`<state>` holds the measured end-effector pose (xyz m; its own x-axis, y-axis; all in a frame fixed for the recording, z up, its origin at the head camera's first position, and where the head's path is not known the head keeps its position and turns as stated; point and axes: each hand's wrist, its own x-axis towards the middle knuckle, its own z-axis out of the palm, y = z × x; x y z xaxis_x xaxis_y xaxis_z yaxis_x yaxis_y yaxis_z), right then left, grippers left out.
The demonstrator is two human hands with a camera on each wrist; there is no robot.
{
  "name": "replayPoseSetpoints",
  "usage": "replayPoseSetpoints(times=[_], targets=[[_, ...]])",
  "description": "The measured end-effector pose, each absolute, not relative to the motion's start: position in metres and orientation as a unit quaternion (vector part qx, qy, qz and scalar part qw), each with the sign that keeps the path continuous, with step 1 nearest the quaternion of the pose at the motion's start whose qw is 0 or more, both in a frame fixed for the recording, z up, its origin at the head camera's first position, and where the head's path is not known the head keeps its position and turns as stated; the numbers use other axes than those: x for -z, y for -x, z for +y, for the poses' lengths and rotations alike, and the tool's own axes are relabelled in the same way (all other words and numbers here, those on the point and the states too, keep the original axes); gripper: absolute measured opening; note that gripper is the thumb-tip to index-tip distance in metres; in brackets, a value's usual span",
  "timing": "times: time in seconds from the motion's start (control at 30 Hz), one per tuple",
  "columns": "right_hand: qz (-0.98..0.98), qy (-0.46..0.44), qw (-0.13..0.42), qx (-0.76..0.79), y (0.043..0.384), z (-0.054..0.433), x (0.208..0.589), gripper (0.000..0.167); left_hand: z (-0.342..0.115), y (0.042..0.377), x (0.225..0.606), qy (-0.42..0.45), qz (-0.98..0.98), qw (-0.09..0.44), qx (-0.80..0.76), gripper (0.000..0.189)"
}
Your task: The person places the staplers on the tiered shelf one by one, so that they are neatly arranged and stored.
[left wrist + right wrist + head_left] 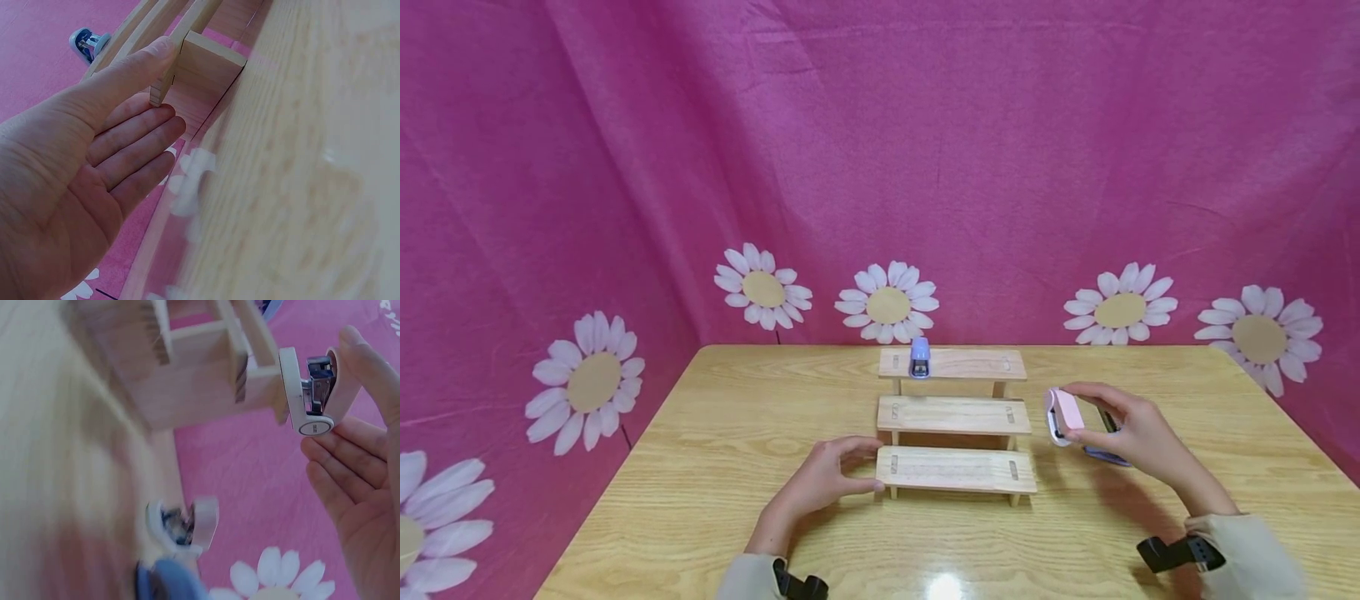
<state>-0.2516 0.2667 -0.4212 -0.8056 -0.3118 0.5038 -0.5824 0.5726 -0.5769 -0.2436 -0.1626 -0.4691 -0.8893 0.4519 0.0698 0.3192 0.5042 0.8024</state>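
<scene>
At the left, broad open room is seen between the slanting left edge of the tabletop (700, 450) and the left hand (822, 481). By this hand, the left end of the lowest step of the wooden stand (955, 468) is held between thumb and forefinger, while the other fingers are loosely extended. The purple stapler (920, 358) is placed on the left part of the highest step, near the far edge of the tabletop. Further right, a narrow gap is left between the middle step and the pink stapler (1066, 415), which is pinched by the thumb and fingers of the right hand (1138, 437) and is held above the tabletop. Below this hand, a blue stapler (1107, 456) is partly hidden; near it a white stapler (182, 526) is shown, blurred, in the right wrist view. Beyond them, open room is found toward the right edge.

The surface is of pale grained wood, with a bright reflection at the front. At the left and behind, magenta cloth (940, 150) is hung, printed with white daisies (887, 306).
</scene>
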Motion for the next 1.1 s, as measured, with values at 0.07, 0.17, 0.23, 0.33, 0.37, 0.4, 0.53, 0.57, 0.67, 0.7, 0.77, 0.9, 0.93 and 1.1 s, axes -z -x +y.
replayPoseSetpoints(times=[0.07,0.17,0.23,0.33,0.37,0.4,0.53,0.57,0.67,0.7,0.77,0.9,0.93,1.1], targets=[[-0.867,-0.260,0.193,-0.379,0.257,0.258,0.416,0.053,-0.163,0.244,0.469,-0.224,0.863,0.074,-0.446,0.058],[-0.863,-0.260,0.198,-0.386,0.264,0.246,0.408,0.054,-0.163,0.244,0.468,-0.225,0.862,0.076,-0.447,0.058],[-0.859,-0.262,0.194,-0.395,0.268,0.239,0.404,0.053,-0.163,0.244,0.468,-0.226,0.862,0.076,-0.448,0.058],[-0.851,-0.267,0.183,-0.414,0.276,0.227,0.398,0.051,-0.163,0.244,0.469,-0.227,0.863,0.076,-0.445,0.058],[-0.850,-0.268,0.183,-0.416,0.278,0.224,0.396,0.050,-0.163,0.244,0.469,-0.226,0.863,0.076,-0.445,0.057],[-0.849,-0.269,0.185,-0.416,0.281,0.220,0.395,0.050,-0.164,0.244,0.469,-0.226,0.864,0.077,-0.444,0.057],[-0.855,-0.263,0.187,-0.406,0.292,0.202,0.388,0.047,-0.164,0.244,0.468,-0.224,0.864,0.077,-0.443,0.056],[-0.856,-0.263,0.186,-0.405,0.295,0.198,0.387,0.047,-0.164,0.244,0.468,-0.224,0.864,0.078,-0.444,0.056],[-0.853,-0.266,0.161,-0.419,0.302,0.185,0.383,0.048,-0.163,0.244,0.468,-0.224,0.863,0.077,-0.446,0.056],[-0.849,-0.266,0.146,-0.432,0.305,0.181,0.383,0.048,-0.163,0.244,0.468,-0.224,0.862,0.077,-0.447,0.056],[-0.841,-0.266,0.120,-0.456,0.309,0.174,0.383,0.050,-0.163,0.244,0.468,-0.225,0.862,0.077,-0.448,0.057],[-0.826,-0.260,0.085,-0.494,0.316,0.164,0.384,0.052,-0.163,0.244,0.470,-0.227,0.860,0.075,-0.450,0.057],[-0.825,-0.258,0.082,-0.496,0.317,0.162,0.384,0.052,-0.163,0.244,0.470,-0.227,0.861,0.073,-0.450,0.057],[-0.827,-0.253,0.067,-0.499,0.322,0.155,0.383,0.053,-0.163,0.243,0.470,-0.227,0.861,0.068,-0.450,0.057]])
